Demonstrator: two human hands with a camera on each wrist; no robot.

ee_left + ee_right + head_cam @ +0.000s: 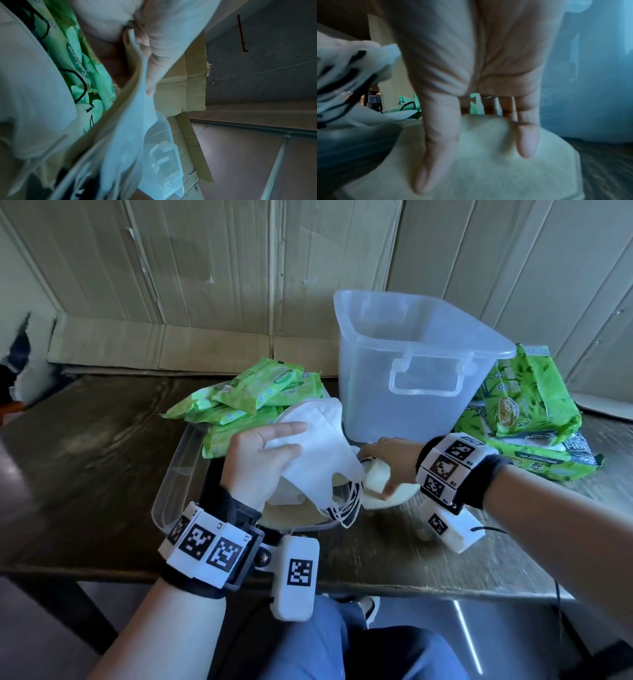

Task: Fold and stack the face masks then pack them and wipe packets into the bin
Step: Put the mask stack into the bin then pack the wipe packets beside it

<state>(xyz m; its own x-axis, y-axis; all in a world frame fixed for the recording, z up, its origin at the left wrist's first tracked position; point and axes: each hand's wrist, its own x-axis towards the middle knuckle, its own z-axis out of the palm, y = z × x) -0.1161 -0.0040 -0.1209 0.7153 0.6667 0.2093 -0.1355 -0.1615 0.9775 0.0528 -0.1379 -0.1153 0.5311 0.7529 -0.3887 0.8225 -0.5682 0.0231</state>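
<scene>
Head view: daylight, fairly bright and soft, glossy sheen on the dark table (102, 440) at left, weak shadows. Wide-angle bending at the edges; cardboard wall (205, 268) lines bow. Slight motion blur around the right hand (387, 463). Left wrist view: dim, blue-green cast, near cloth out of focus, the far bin (163, 148) softly smeared. Right wrist view: dim too (noisy, heavy blur), fingers (527, 142) soft, the mask (488, 169) under them grainy, strong edge stretch.

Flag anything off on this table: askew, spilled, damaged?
The clear bin is tipped, leaning rather than standing flat on the table. The small wipe packets lie in a loose heap over the clear lid. Nothing looks spilled or damaged.
</scene>
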